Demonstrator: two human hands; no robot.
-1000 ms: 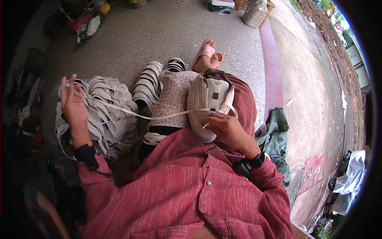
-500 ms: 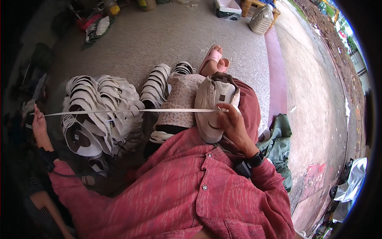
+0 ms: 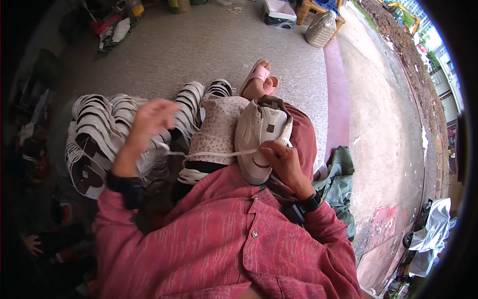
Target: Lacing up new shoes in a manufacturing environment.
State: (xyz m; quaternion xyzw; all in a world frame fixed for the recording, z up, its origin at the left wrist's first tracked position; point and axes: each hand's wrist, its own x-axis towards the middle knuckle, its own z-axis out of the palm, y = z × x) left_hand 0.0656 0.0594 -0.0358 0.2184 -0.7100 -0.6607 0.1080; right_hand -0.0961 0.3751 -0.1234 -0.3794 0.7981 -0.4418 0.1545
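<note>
A cream shoe upper (image 3: 254,127) with a brown lining rests on my lap, over a floral cloth roll (image 3: 214,128). My right hand (image 3: 285,162) is closed in a pinch on a white shoelace (image 3: 219,155) at the shoe's near part. Leftward from there the lace runs slack across the cloth, its far stretch lying below my left hand (image 3: 149,123). That hand is raised in front of the stacked uppers, its fingers smeared by motion. Whether it grips the lace cannot be made out.
Stacks of white shoe uppers (image 3: 92,119) stand to the left, with another row (image 3: 188,107) beside the cloth roll. Dark green fabric (image 3: 341,174) lies at my right. Farther off are a plastic jug (image 3: 321,31) and a white bin (image 3: 280,11). Another person's hand (image 3: 33,244) shows at the lower left.
My left hand has come in from the far left toward the shoe. The lace, stretched taut before, now hangs slack. My right hand keeps its pinch at the shoe.
</note>
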